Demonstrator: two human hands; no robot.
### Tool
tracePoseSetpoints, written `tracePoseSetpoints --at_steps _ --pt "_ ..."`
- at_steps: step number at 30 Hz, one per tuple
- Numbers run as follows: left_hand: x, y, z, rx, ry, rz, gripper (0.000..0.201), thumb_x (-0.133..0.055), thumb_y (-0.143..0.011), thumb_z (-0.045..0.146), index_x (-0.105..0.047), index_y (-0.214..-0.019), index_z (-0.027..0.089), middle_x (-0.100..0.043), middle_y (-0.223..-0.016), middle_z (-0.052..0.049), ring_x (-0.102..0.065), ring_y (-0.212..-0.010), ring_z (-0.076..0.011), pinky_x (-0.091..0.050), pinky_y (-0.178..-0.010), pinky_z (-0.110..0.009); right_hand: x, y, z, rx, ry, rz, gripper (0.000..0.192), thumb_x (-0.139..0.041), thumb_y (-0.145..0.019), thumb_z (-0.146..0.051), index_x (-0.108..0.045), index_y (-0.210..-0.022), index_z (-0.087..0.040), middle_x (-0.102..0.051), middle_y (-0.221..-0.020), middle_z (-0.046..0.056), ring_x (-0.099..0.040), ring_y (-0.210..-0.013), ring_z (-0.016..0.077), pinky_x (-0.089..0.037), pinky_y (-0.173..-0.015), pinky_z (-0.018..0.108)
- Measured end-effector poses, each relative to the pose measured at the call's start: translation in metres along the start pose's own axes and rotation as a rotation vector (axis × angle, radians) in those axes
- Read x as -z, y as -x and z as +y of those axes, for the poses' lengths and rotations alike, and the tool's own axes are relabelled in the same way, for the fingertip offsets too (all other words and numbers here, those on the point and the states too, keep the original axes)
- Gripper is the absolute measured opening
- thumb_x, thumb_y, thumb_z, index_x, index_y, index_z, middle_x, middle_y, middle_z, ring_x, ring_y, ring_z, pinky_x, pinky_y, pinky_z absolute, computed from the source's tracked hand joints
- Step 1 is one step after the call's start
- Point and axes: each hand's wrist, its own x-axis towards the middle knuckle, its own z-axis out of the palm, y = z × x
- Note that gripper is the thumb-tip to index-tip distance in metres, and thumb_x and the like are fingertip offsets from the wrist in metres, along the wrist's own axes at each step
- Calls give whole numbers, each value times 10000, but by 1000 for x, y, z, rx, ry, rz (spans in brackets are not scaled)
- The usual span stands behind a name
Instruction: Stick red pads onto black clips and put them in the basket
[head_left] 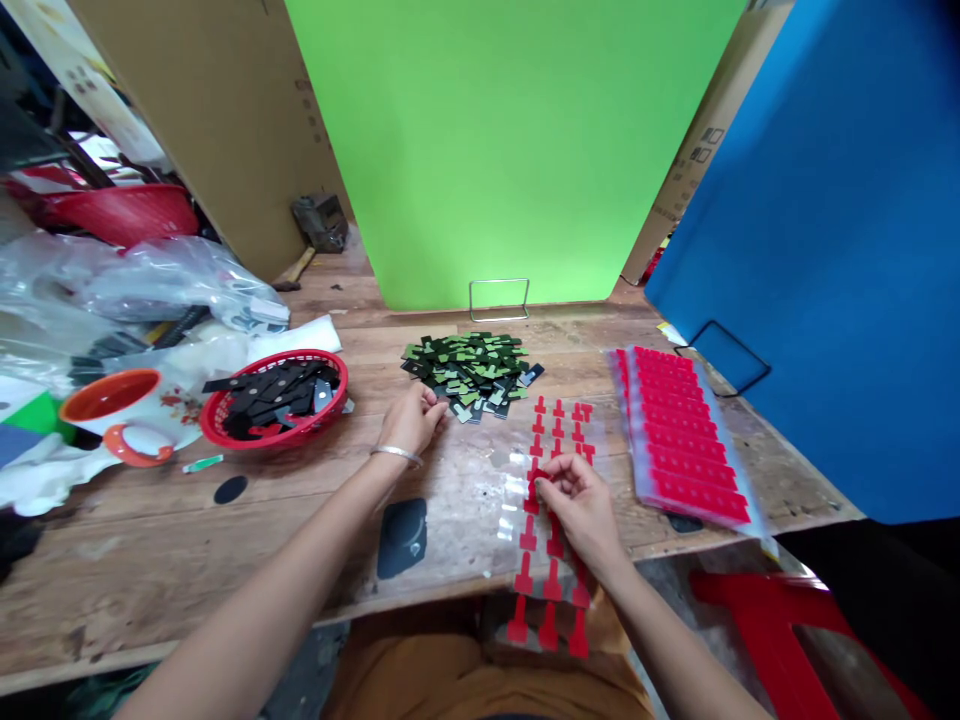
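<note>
My left hand (409, 425), with a bangle at the wrist, is at the near left edge of a pile of small black and green flat pieces (472, 370). Its thumb and fingers are pressed together; what lies between them is too small to make out. Over a clear sheet of red T-shaped stickers (551, 578), my right hand (581, 500) pinches a red sticker (538, 478) between thumb and forefinger. Left of that, the sheet shows bare clear backing. The sheet's near end hangs over the table edge, toward my lap.
A red basket (330, 415) of black pieces and an orange-white mug (154, 425) stand at left. More red sticker sheets (690, 440) lie at right. A green board (510, 150) and a blue board (825, 250) stand behind, with wire stands. A red stool (772, 610) is below right.
</note>
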Motion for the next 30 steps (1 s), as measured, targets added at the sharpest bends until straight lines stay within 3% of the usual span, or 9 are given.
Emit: tracePoseSetpoints --at_steps 3,5,9,13,18,30 --pt "-10 31 7 242 653 -127 159 -535 -791 288 -473 -885 175 -643 -694 -14 -598 -521 -119 -500 -527 -262 -3 0 2 -46 -43 -4 169 -644 -666 -228 -524 -778 -188 -529 -643 -42 -469 -515 77 -365 -458 173" --pt "-19 55 14 392 997 -221 190 -600 -755 252 -490 -882 161 -655 -758 -42 -618 -552 -117 -531 -549 -272 -6 0 3 -64 -68 1 184 -651 -658 -226 -515 -776 -189 -524 -640 -45 -474 -521 78 -369 -458 171" --pt "-38 95 28 529 1326 -376 328 -678 -664 92 -523 -949 138 -663 -926 -112 -662 -752 -171 -546 -734 -320 -11 2 2 -63 -98 10 187 -659 -647 -234 -506 -742 -186 -536 -650 -40 -506 -546 84 -399 -476 176" --pt "-57 113 35 519 1330 -378 392 -636 -641 -8 -534 -996 122 -673 -874 -101 -670 -720 -174 -548 -726 -296 -18 5 0 -112 -134 -13 191 -659 -647 -233 -495 -735 -187 -554 -652 -37 -550 -537 93 -441 -479 189" --pt "-74 114 33 448 1309 -364 363 -576 -655 -25 -552 -989 116 -681 -841 -84 -673 -720 -181 -544 -724 -296 -24 7 0 -146 -157 -8 189 -654 -655 -233 -490 -738 -193 -565 -618 -50 -555 -483 96 -479 -459 210" --pt "-73 115 32 409 1300 -412 389 -637 -626 39 -569 -1003 105 -682 -900 -113 -669 -765 -192 -533 -695 -259 -27 8 -1 -165 -116 0 190 -650 -662 -244 -486 -743 -195 -555 -598 -53 -534 -450 95 -490 -413 213"
